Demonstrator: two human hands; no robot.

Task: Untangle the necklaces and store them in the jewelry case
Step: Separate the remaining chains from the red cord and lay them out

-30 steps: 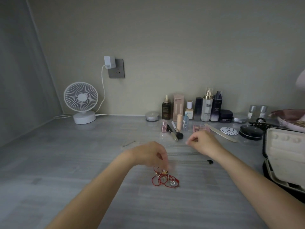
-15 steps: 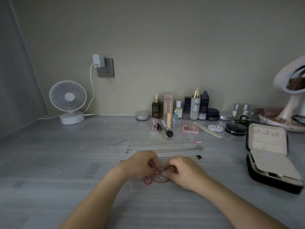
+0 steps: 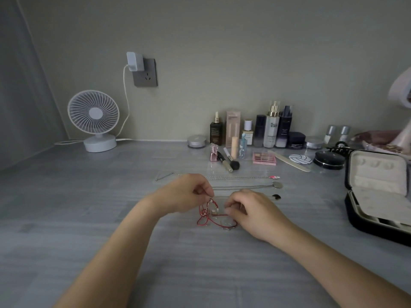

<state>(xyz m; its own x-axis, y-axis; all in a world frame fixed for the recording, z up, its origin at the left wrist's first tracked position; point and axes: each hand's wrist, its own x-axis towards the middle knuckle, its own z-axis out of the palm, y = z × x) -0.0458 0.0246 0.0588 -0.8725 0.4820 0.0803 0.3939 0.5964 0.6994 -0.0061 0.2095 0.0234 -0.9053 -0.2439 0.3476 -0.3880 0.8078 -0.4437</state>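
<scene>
Red-corded and hung with small pale beads, the tangled necklace [image 3: 216, 220] lies bunched on the tabletop [image 3: 89, 218] right between the two hands. The clearer grip is that of the left hand [image 3: 186, 193]: thumb and forefinger pinch the upper end of the knot and hold it a little above the surface. The right hand [image 3: 251, 210] has its fingers curled in at the knot's right edge and seems to pinch a strand there. Its fingertips are blurred and turned away, so that is only a likely reading.

From the left grip the cord drops down and trails to the right. Its loose loop lies flat, roughly left to right, and ends just beside the heel of the right hand. Both hands are about equally near, so I judge the pull-apart must run sideways along that axis.

Just behind the hands, three necklaces lie straightened in rows: a silver chain [image 3: 240, 177], a chain with a round pendant [image 3: 277, 185], and a thin one ending in a dark pendant [image 3: 276, 196]. The last lies closest to the right hand, and a wide sweep could snag it.

The jewelry case [image 3: 367, 225] stands open well off to the right, its lid up, on the right hand's side with bare tabletop between. Cosmetic bottles [image 3: 272, 125], a makeup brush [image 3: 231, 162] and a white fan [image 3: 93, 112] stand farther back, out of the way.
</scene>
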